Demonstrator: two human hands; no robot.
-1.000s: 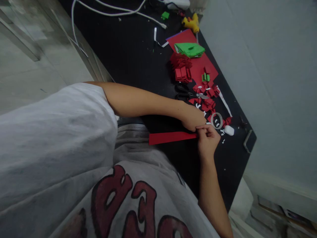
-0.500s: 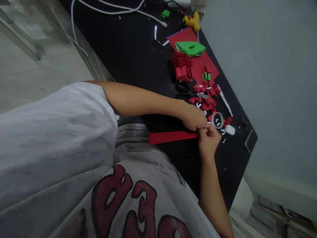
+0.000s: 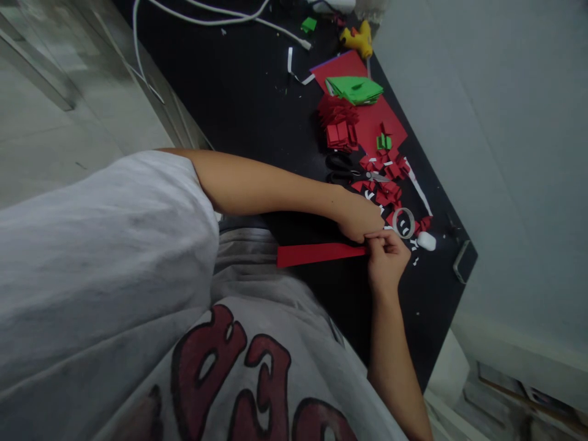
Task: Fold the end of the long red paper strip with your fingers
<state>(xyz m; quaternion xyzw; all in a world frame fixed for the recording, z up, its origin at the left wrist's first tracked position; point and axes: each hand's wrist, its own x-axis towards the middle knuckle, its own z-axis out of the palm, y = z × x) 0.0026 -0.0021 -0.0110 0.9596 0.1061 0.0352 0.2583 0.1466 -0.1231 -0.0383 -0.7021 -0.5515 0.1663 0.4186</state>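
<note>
A long red paper strip (image 3: 316,253) stretches from the front of my shirt to my hands, over the black table. Its far end sits in my right hand (image 3: 388,260), whose thumb and fingers are pinched on it. My left hand (image 3: 362,217) is curled closed against the right fingertips. The left fingers are turned under, so what they grip is hidden. Just beyond both hands stands a roll of tape (image 3: 412,223), with small folded red paper pieces (image 3: 388,193) and white scraps around it.
Black-handled scissors (image 3: 351,176) lie beyond my left wrist. Farther off are stacked red folded pieces (image 3: 339,125), green paper (image 3: 356,90), red sheets (image 3: 388,116) and a yellow glue gun (image 3: 358,40). A white case (image 3: 427,241) and phone (image 3: 465,261) lie rightward. A white cable (image 3: 206,23) crosses the table.
</note>
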